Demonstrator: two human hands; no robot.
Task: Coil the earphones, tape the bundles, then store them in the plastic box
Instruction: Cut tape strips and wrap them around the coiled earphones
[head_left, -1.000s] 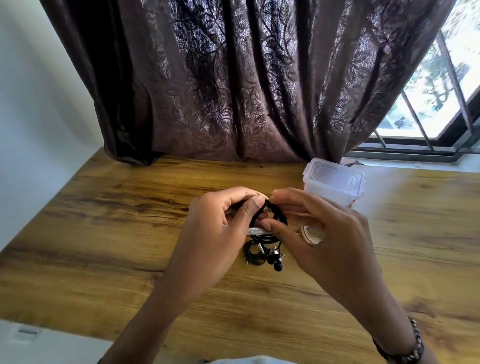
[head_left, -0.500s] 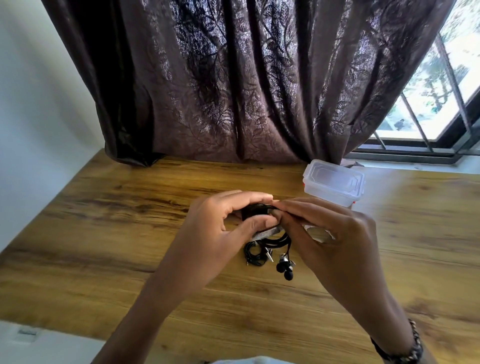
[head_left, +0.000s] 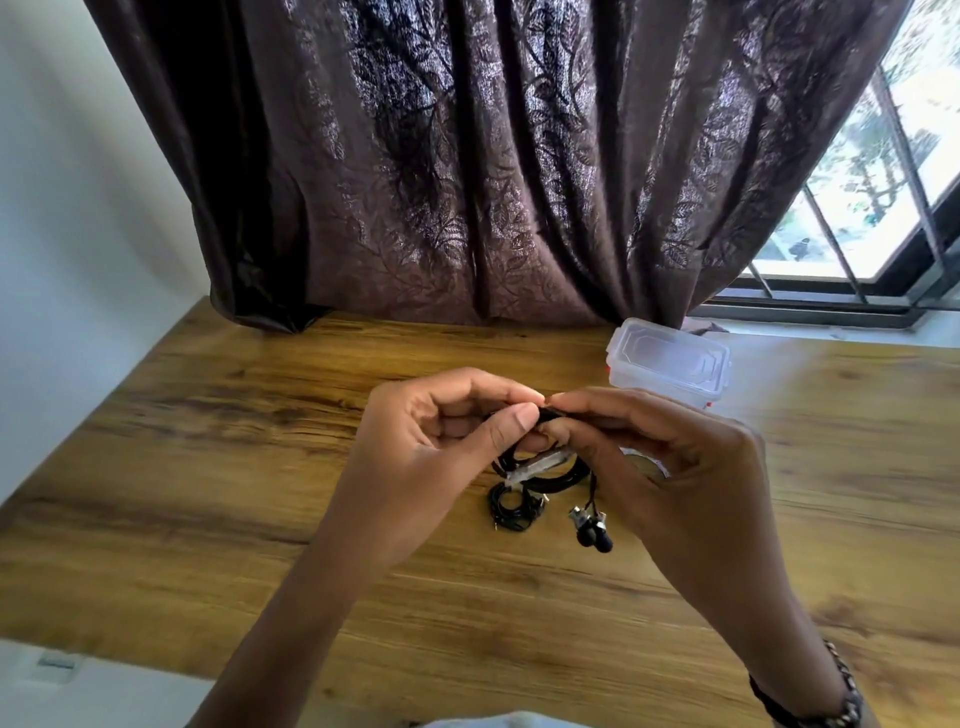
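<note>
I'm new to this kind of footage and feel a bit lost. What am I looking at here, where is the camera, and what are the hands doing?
There is no machine: these are a person's two bare hands, filmed by one wide-angle camera worn on the head, looking forward and down. The left hand and the right hand together pinch a coiled black earphone bundle above a wooden table. A strip of clear tape crosses the coil, and its two earbuds dangle below. A second small black coil lies on the table under the hands. A clear plastic box with its lid on stands behind the right hand. A tape roll peeks out from behind the right hand. A dark curtain hangs at the back.
</note>
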